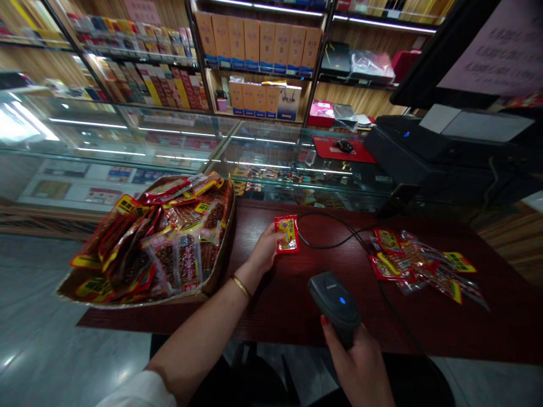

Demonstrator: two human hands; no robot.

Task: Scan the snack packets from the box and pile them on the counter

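Between the thumb and fingers of my left hand [263,249] is a small red and yellow snack packet [287,234], held over the dark red wooden counter [271,305]. My right hand [360,362] grips a black barcode scanner [335,302] by its handle; a blue light glows on its top. The scanner's head points forward, a short way to the right of the packet. To the left of my left hand stands a cardboard box [220,265] heaped with snack packets [186,226]. A loose pile of similar packets [418,263] lies on the counter to the right.
A black cable [331,247] loops over the counter. Behind it run glass display cases [258,150], with a red mouse pad [322,148] and mouse [343,145] on top. A dark printer-like machine [424,152] and a monitor [449,51] stand at right. Stocked shelves [258,73] line the back.
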